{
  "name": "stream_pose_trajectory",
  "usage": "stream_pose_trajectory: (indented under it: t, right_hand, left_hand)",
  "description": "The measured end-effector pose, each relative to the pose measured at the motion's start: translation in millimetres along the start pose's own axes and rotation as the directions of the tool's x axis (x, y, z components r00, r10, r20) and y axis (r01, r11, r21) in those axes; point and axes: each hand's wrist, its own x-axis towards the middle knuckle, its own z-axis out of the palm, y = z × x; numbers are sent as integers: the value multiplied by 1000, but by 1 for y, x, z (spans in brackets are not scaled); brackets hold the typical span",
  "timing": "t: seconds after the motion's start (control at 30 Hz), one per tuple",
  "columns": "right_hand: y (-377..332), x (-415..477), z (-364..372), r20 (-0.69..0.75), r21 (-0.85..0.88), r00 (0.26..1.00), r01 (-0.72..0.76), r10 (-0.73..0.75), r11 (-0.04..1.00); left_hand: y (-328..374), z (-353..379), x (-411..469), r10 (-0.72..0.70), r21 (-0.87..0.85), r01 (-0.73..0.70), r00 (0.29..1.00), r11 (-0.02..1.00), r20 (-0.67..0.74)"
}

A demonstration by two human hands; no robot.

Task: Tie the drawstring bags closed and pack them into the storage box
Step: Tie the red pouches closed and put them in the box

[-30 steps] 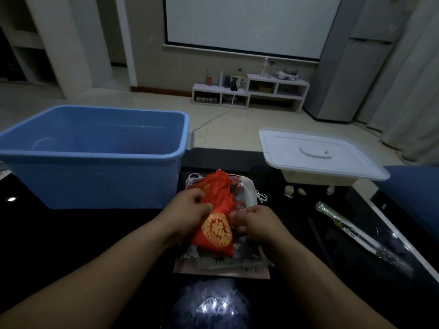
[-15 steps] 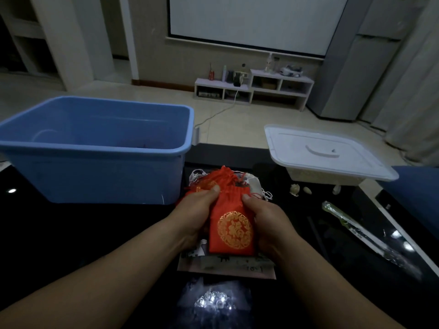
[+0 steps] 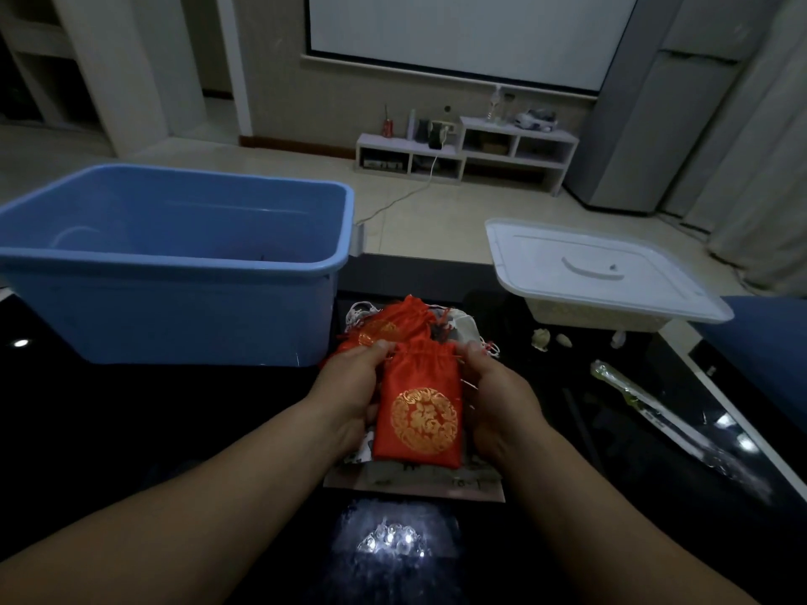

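Holding red drawstring bag beside blue storage box.

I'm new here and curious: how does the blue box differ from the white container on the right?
The blue box is open, with no lid on; the white container is covered by a lid. The blue box is deep; the white container is shallow. The blue box stands left of the held red bag, the white container right. Both are rectangular.

Blue storage box at 10 o'clock of held red bag: tall near wall bars low reach, top open. Bag pile at 12. White lidded container at 2. Wrapped stick at 3. Dark tabletop passable at 9.
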Motion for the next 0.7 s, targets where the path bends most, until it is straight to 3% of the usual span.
stream_pose_trajectory:
  t: [0.23, 0.3, 0.37, 0.5, 0.63, 0.7]
  right_hand:
    - [5, 13, -16, -108, 48, 994, -2, 7, 999]
    - [2, 5, -14, -96, -45, 993, 57, -61, 997]
    - [-1, 0, -15, -93, -230, 972, 189, -215, 955]
    - [-6, -3, -8, 50, -529, 855, 462, -517, 712]
    - [-8, 5, 4, 267, -666, 727, 614, -633, 424]
    - [-6, 5, 9, 360, -668, 682, 665, -636, 335]
  left_hand:
    - [-9, -4, 3, 50, -15, -52, 993, 999, -105]
    - [-4, -3, 0, 109, 2, -110, 988, 994, -108]
    - [0, -5, -2, 239, 152, -226, 968, 962, -72]
    - [10, -3, -5, 544, 462, -550, 823, 696, 160]
    - [6, 5, -4, 637, 609, -706, 664, 362, 391]
    - [2, 8, -3, 643, 623, -718, 641, 309, 420]
